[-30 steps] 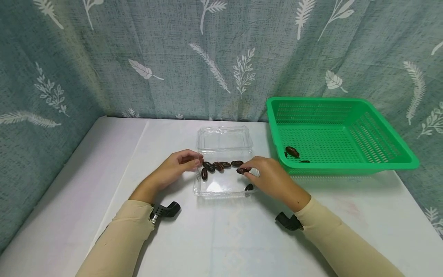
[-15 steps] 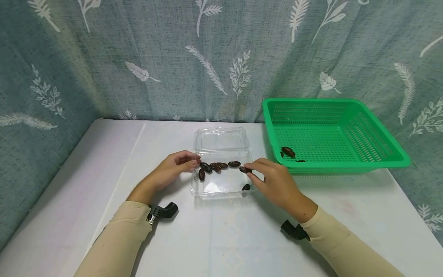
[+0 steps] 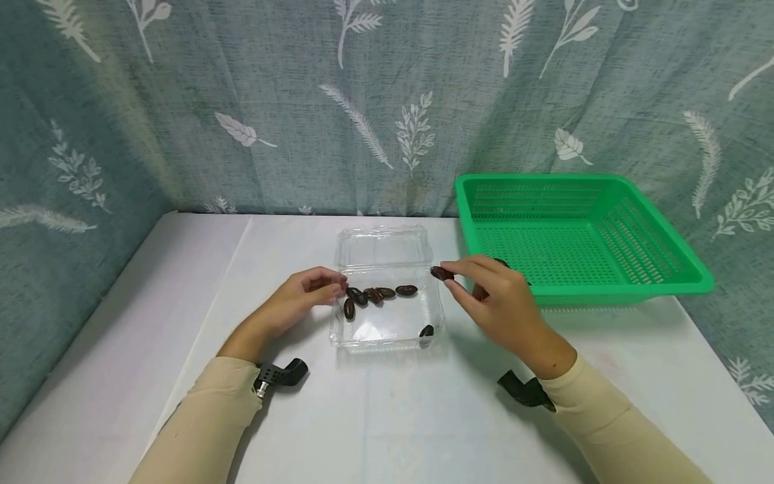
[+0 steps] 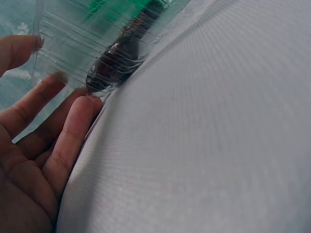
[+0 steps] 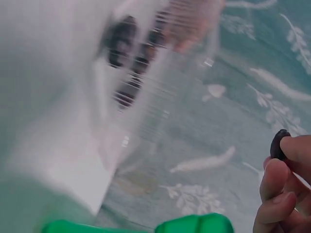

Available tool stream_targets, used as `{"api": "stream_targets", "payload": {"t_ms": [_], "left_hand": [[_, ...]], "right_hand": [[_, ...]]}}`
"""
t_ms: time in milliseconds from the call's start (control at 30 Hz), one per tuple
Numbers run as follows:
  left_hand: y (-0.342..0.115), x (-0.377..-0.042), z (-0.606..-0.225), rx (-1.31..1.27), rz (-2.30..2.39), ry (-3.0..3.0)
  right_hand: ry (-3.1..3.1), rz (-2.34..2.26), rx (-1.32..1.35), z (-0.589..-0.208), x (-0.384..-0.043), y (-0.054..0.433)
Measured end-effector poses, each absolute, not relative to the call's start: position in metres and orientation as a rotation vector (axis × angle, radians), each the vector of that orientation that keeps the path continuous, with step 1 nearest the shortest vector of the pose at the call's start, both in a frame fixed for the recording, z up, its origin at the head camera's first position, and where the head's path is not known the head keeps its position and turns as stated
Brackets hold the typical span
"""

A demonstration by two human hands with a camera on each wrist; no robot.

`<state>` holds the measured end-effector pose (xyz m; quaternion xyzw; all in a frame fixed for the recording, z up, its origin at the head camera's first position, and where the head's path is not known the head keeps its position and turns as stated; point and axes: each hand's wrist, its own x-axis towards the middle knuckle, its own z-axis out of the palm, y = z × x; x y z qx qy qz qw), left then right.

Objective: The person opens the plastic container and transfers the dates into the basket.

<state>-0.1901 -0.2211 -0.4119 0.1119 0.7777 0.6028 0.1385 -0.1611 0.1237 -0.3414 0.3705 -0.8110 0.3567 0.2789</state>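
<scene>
Between thumb and fingertips, my right hand [image 3: 504, 302] pinches a dark brown date [image 3: 442, 273], raised by the back right corner of a clear plastic clamshell box [image 3: 387, 323]. The right wrist view shows that date [image 5: 278, 144] end-on at the fingertips. Several dates lie in the box: a row across its back half, an upright-lying one [image 3: 349, 309] at the left, and one [image 3: 426, 331] in the front right corner. My left hand [image 3: 296, 299] touches the box's left wall with loosely bent fingers; in the left wrist view its fingertips [image 4: 80, 109] meet the wall's outside.
A green perforated basket [image 3: 586, 290] stands at the back right, with a few dates partly hidden behind my right hand. The box lid [image 3: 383, 247] lies folded back. A patterned curtain [image 3: 272, 101] borders the white table [image 3: 393, 430].
My right hand has lifted the date from inside the box, carrying it up and rightward past the other dates. The left hand stays at the box's left wall.
</scene>
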Motion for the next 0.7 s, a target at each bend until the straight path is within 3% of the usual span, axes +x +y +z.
{"api": "stream_targets", "payload": {"t_ms": [400, 700], "left_hand": [[-0.222, -0.189, -0.409, 0.32, 1.725, 2.268], [-0.219, -0.189, -0.413, 0.329, 1.747, 2.248]], "right_hand": [[-2.122, 0.985, 0.908, -0.323, -0.173, 0.142], [-2.269, 1.0, 0.689, -0.322, -0.184, 0.166]]}}
